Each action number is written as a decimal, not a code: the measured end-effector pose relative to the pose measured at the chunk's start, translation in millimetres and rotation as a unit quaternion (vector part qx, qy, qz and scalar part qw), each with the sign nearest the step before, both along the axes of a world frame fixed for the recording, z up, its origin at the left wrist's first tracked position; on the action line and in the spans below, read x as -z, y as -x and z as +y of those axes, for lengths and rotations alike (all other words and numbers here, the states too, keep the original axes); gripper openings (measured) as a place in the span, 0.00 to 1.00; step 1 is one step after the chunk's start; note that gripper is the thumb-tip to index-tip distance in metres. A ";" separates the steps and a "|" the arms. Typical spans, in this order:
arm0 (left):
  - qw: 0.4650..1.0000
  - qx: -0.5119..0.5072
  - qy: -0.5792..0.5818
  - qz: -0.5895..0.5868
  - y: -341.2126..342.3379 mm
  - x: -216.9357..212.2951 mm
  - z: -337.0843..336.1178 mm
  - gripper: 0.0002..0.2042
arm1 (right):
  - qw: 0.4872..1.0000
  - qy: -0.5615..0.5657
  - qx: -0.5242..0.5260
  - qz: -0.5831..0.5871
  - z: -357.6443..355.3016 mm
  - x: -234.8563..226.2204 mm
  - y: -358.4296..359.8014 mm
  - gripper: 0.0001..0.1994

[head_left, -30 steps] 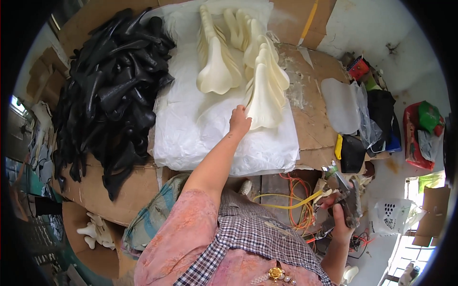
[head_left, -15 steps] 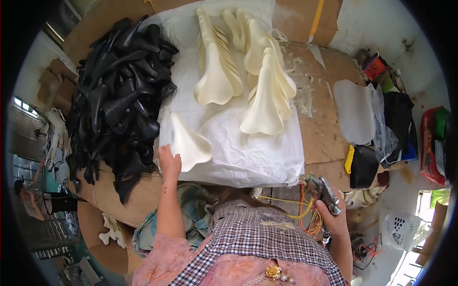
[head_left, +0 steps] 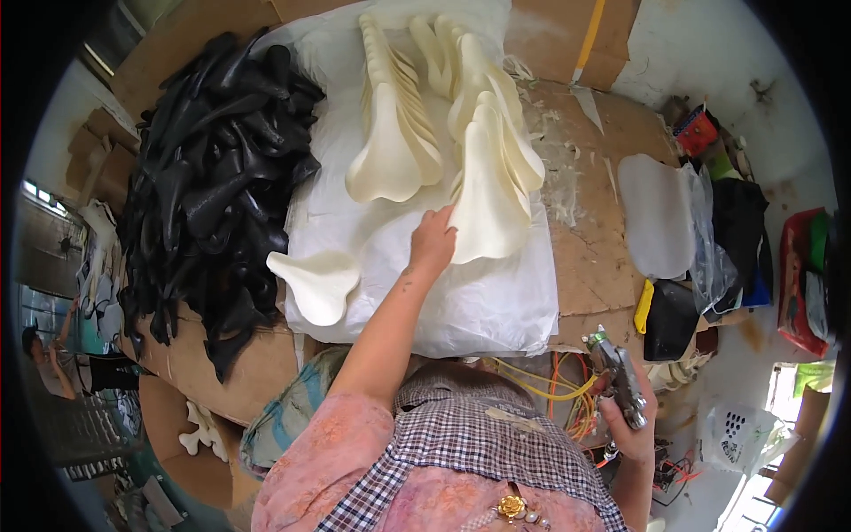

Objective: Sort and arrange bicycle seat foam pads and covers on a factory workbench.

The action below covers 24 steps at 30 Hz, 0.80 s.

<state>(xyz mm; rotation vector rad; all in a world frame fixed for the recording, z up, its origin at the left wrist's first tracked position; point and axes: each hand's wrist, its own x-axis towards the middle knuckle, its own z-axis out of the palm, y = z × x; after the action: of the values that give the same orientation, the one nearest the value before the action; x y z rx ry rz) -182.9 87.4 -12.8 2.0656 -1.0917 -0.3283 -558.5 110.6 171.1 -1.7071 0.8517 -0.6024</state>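
My left hand (head_left: 433, 241) reaches across the white sheet (head_left: 399, 301), its fingers closed at the left edge of the front cream saddle-shaped foam pad (head_left: 492, 208) in the right-hand row. Another overlapping row of cream pads (head_left: 390, 160) lies left of it. One loose cream pad (head_left: 324, 284) rests alone at the sheet's near left corner, its narrow end pointing left. Low on the right, my right hand (head_left: 631, 417) is wrapped round a silver spray gun (head_left: 618, 377), held off the table's near edge.
A big heap of black saddle-shaped shells (head_left: 213, 186) covers the table's left side. Cardboard (head_left: 594, 239) lies under the sheet. Right of it are a translucent sheet (head_left: 656, 213) and a black bag. Yellow and orange hoses (head_left: 567, 390) hang below the edge. Another person (head_left: 53, 363) is far left.
My left hand has let go of the loose pad and moved right to the right-hand row. The loose pad now lies turned, farther left. The spray gun has shifted slightly right.
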 end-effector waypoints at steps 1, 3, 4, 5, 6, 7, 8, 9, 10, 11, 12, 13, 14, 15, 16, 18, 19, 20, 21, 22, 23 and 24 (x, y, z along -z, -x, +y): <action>1.000 0.005 -0.002 -0.002 -8.2 6.6 12.0 0.21 | 1.000 -0.002 0.005 -0.002 -3.5 7.3 0.3 0.29; 0.996 -0.042 0.027 -0.067 -28.5 21.4 33.4 0.18 | 0.998 -0.006 -0.004 0.058 -14.5 22.0 -2.1 0.27; 0.996 -0.040 0.024 -0.069 -34.3 24.9 36.1 0.18 | 0.998 -0.009 -0.003 0.056 -16.1 19.2 -6.6 0.27; 0.999 -0.025 0.040 -0.011 -39.1 28.8 37.4 0.18 | 0.999 -0.028 0.020 0.007 -16.1 11.9 -13.0 0.26; 0.997 -0.011 0.056 0.048 -42.5 31.3 38.5 0.18 | 0.997 -0.046 0.040 -0.041 -16.4 1.1 -22.2 0.25; 0.997 -0.017 0.054 0.045 -48.3 40.5 42.4 0.18 | 0.997 -0.022 0.053 -0.053 -16.6 -7.9 -28.2 0.27; 0.995 -0.021 0.061 0.070 -54.2 52.6 45.3 0.19 | 0.994 -0.006 0.062 -0.093 -16.7 -14.0 -32.5 0.28; 0.992 -0.020 0.070 0.099 -54.7 56.5 41.5 0.19 | 0.991 0.004 0.081 -0.107 -16.5 -18.2 -33.6 0.28; 0.992 -0.021 0.071 0.100 -55.8 60.1 39.9 0.19 | 0.988 0.014 0.098 -0.121 -16.9 -20.4 -33.4 0.28; 0.988 -0.016 0.090 0.123 -56.9 63.6 39.2 0.20 | 0.988 0.015 0.096 -0.120 -19.5 -19.4 -30.8 0.28; 0.983 -0.005 0.108 0.147 -55.4 59.7 34.1 0.21 | 0.993 0.028 0.068 -0.093 -22.0 -15.2 -27.2 0.29; 0.983 -0.003 0.109 0.148 -53.4 55.9 27.8 0.21 | 0.996 0.040 0.040 -0.065 -24.5 -10.7 -25.1 0.29; 0.955 0.002 0.125 0.267 -50.7 52.1 20.5 0.20 | 0.998 -0.001 0.053 -0.040 -25.5 -6.2 -27.0 0.25; 0.914 0.006 0.138 0.381 -46.0 42.6 14.0 0.20 | 0.999 0.013 0.032 0.007 -28.8 2.9 -21.8 0.25; 0.910 0.027 0.183 0.371 -39.5 34.3 5.6 0.20 | 0.998 0.026 0.006 0.054 -32.1 13.4 -15.1 0.25; 0.929 0.041 0.238 0.280 -24.4 39.3 -18.2 0.19 | 0.998 0.013 0.001 0.068 -32.4 21.6 -12.2 0.25; 0.949 0.031 0.245 0.195 -20.1 51.0 -25.4 0.18 | 0.999 -0.033 0.021 0.021 -31.6 18.5 -15.9 0.25; 0.949 0.022 0.248 0.192 -8.4 49.4 -35.4 0.18 | 0.995 -0.079 0.050 -0.023 -34.3 16.5 -17.7 0.25; 0.981 0.003 0.184 0.059 4.2 43.3 -43.5 0.17 | 0.996 -0.060 0.040 -0.046 -38.9 13.9 -17.8 0.26; 0.991 -0.016 0.114 -0.074 9.7 35.2 -45.9 0.16 | 0.996 -0.055 0.024 -0.072 -44.3 12.6 -15.0 0.27; 0.990 -0.025 0.114 -0.078 6.7 26.5 -41.2 0.16 | 0.995 -0.039 0.010 -0.089 -47.3 9.1 -17.3 0.27; 0.990 -0.033 0.133 -0.040 2.9 16.6 -35.3 0.15 | 0.994 -0.024 -0.001 -0.106 -50.4 6.1 -18.5 0.27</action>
<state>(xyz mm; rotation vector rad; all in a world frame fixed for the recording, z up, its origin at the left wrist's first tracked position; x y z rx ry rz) -185.8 52.1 -29.4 1.8848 -1.0498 -0.0623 -540.0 60.2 165.0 -1.5683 0.7070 -0.7419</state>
